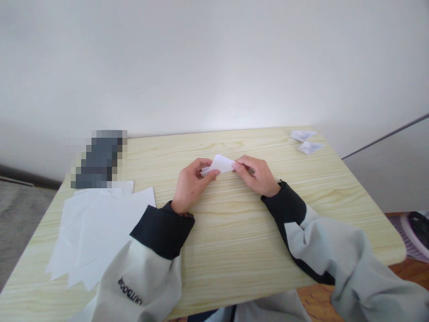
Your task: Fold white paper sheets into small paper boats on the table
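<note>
Between my two hands, a little above the table, is a small folded piece of white paper (221, 164). My left hand (193, 182) pinches its left side, the thumb lying across the front and the fingers behind. With thumb and forefinger, my right hand (255, 174) grips the paper's right corner. Several layers show at the left end of the paper, partly covered by the left fingers. Two folded white paper shapes (310, 147) with pointed ends lie at the table's far right corner.
White paper sheets (100, 228) lie loosely stacked on the left of the wood-grain table (228, 250). A dark, pixelated object (100, 158) sits behind them. A white wall (214, 67) borders the table's far edge. On the floor at right stands a purple-pink basket (414, 237).
</note>
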Demonstrator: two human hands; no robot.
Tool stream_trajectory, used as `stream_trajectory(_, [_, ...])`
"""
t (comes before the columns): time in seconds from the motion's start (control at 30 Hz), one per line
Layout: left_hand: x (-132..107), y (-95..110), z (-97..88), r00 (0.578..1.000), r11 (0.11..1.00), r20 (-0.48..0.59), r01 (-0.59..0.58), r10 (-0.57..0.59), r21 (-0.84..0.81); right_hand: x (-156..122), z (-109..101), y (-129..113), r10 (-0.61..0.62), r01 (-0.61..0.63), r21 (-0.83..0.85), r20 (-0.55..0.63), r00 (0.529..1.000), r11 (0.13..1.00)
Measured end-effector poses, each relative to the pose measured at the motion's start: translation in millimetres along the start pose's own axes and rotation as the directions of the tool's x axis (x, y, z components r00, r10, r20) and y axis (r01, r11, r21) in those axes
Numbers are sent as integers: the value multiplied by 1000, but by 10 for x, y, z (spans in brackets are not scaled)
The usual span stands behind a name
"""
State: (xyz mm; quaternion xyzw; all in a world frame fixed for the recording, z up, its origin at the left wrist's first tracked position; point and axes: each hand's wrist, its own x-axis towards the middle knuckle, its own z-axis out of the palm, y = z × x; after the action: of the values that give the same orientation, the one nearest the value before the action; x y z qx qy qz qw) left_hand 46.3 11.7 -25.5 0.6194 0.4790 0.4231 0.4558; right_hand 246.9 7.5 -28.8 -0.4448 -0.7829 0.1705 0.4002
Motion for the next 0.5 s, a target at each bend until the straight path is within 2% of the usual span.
stream_trajectory(0.17, [3,-23,2,999,1000,15,-29,29,-9,8,5,21,-67,65,-53,-32,997,996])
stream_trajectory(0.37, [2,-22,0,1000,1000,3,-22,22,6,9,19,33,-4,4,-7,-14,1000,1000])
stream_trajectory(0.5, [-1,-6,8,1000,999,-11,-15,16,29,-6,24,21,-7,9,32,-39,999,999])
